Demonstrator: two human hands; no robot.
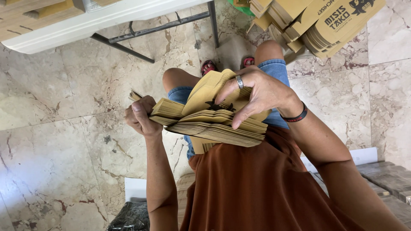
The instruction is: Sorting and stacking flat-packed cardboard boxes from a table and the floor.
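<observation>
Kraft-paper bag stack (214,124) lay across our lap, long axis left to right. Our left hand (140,116) clamped stack's left end, fingers curled shut. Our right hand (257,94) sat on top, fingers spread, peeling upper bags (205,92) up; right nearer loose edges.
</observation>
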